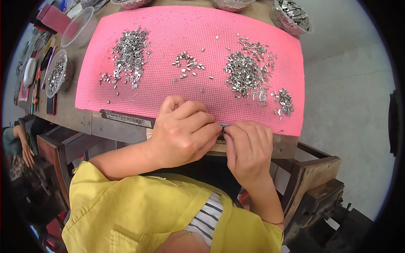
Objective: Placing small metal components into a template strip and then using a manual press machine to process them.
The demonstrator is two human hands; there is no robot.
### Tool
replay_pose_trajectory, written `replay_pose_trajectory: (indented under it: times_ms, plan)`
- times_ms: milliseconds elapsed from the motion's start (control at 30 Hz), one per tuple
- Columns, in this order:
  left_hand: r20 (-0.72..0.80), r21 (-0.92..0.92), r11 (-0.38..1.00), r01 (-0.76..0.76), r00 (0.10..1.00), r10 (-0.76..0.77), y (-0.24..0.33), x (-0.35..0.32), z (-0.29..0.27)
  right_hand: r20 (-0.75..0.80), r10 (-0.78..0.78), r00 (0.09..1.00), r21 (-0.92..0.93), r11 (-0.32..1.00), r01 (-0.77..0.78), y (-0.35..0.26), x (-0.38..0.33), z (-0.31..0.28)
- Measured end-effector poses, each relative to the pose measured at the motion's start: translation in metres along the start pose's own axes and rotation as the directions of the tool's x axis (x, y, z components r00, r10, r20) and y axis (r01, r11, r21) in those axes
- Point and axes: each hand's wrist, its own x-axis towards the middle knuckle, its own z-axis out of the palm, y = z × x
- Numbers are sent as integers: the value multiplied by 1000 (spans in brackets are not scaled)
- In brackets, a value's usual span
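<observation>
At the front edge of the pink mesh mat (160, 21), my left hand (183, 133) is closed, its fingertips pinched beside those of my right hand (249, 147). My right hand is closed too, thumb and forefinger pressed together. Whatever lies between the fingertips is too small and covered to name. A long dark bar (126, 118) runs along the table edge and passes under my left hand. Beyond the hands lie loose small silvery metal pieces: a left heap (130, 57), a scattered middle group (187, 63), a right heap (244, 74) and a smaller one (284, 102).
On the left stand a clear plastic bowl (67, 40), a bowl of metal pieces (56, 76) and orange-handled pliers (37, 86). A tub of metal parts (295, 16) sits at the far right corner. Another person's hand (27, 155) shows at far left.
</observation>
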Motion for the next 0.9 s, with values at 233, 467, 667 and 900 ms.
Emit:
replay_pose_trajectory:
  times_ms: [233,467,667,900]
  plan:
    - [2,57,998,25,1000,-25,5,-1,-2,-9,-48,999,-53,997,48,2,1,5]
    - [35,-3,995,102,994,-102,5,-4,-6,10,17,1000,82,996,-18,4,0,-1]
    - [38,-36,996,77,996,-76,1,-12,-25,29,46,999,147,988,-49,5,-1,-4]
    - [-47,-12,982,189,981,-189,-20,-41,-48,20,-18,1000,94,995,16,-9,13,-1]
